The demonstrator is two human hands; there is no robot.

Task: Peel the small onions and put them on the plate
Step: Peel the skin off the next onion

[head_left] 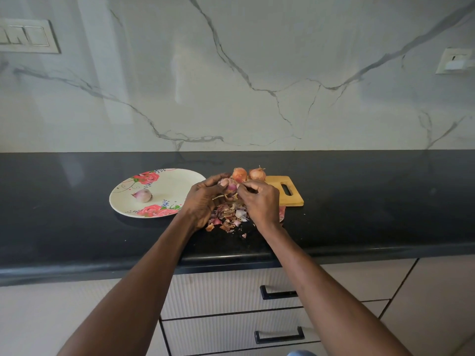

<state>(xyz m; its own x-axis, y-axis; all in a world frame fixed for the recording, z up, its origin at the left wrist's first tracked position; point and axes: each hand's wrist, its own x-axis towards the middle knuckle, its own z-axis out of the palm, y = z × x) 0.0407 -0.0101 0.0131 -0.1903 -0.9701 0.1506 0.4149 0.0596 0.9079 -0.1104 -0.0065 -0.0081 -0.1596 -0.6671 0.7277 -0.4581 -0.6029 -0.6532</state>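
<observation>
Black stone counter under a white veined wall carries everything; I place it all from the flowered plate (pixel 177 179). My left hand (pixel 203 201) is just right of the plate's rim, fingers curled round the half-peeled onion (pixel 229 185), which is held up off the counter. My right hand (pixel 259 201) sits right of that, fingertips pinching at skin on the onion's right side; what exactly they have hold of I cannot tell. 1 peeled onion (pixel 142 195) already lies on the plate, left of center. The plate lies left of my grip, so the left hand is the nearer carrier, I judge. 2 unpeeled onions (pixel 248 174) sit just beyond my hands, beside the wooden board (pixel 288 191). Peelings (pixel 227 217) pile below my hands; nothing blocks the way to the plate.
</observation>
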